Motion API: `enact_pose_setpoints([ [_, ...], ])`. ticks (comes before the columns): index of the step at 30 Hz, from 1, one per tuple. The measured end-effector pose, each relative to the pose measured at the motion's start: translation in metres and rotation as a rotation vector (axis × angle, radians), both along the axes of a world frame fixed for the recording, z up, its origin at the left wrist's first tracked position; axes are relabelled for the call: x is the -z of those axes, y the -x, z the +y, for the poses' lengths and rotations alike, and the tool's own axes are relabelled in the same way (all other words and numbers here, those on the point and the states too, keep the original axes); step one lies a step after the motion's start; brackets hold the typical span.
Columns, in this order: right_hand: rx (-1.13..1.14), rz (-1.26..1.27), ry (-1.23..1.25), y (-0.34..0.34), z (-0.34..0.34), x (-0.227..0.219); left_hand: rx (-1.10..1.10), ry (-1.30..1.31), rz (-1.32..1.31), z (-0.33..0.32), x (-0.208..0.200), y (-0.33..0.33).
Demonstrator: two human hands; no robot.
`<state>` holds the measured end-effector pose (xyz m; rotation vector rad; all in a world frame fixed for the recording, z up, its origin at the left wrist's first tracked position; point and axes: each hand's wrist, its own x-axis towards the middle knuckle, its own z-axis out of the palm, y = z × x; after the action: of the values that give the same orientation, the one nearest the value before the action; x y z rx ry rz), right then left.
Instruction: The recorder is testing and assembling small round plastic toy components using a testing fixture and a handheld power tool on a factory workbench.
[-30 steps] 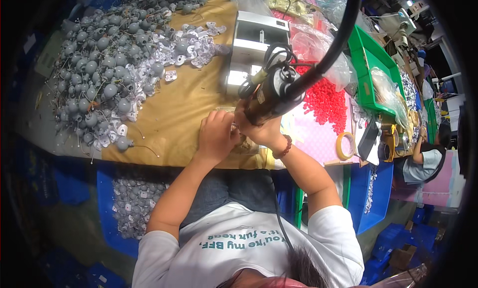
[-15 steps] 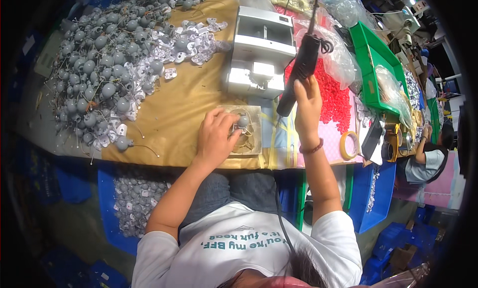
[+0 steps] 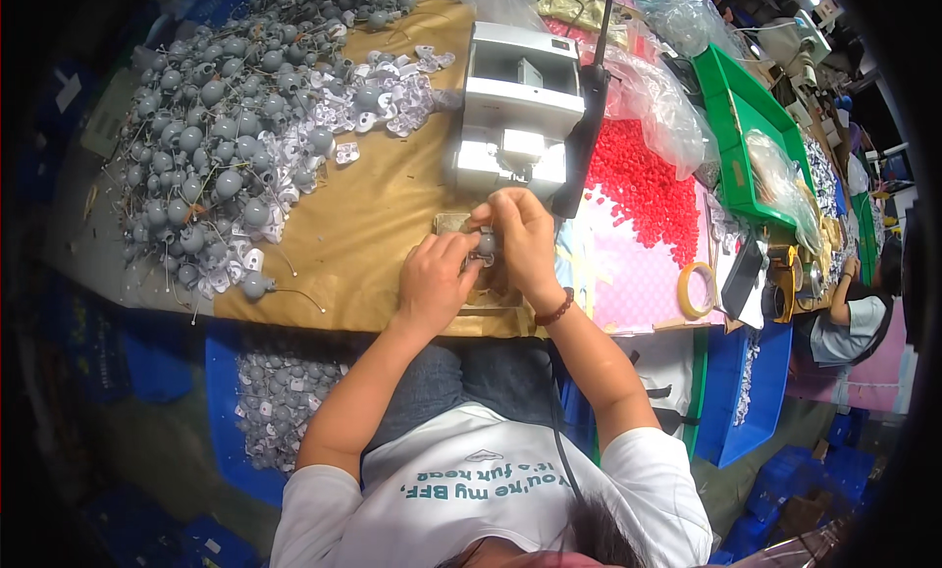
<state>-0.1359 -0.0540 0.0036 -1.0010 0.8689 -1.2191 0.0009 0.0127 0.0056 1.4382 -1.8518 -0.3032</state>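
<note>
Left hand [image 3: 432, 282] is holding a grey ball [image 3: 487, 243]; right hand [image 3: 523, 236] is pinching beside it, contents hidden; slack support could start the ball slipping.

The grey ball [image 3: 487, 243] looks smooth plastic, the clear bag [image 3: 675, 144] glossy film.

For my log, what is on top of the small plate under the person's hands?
A round grey piece shows over it, between the left hand and right hand. They cover much of the plate, hiding whatever lies beneath.
</note>
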Motion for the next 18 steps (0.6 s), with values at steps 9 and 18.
enact_pose_setpoints([
  [9,0.128,-0.414,-0.383,-0.003,-0.007,0.011,0.036,-0.077,0.02,-0.001,-0.003,-0.001],
  [18,-0.102,-0.046,0.016,0.042,0.003,-0.02,0.064,-0.306,0.214,0.056,-0.025,-0.052],
])
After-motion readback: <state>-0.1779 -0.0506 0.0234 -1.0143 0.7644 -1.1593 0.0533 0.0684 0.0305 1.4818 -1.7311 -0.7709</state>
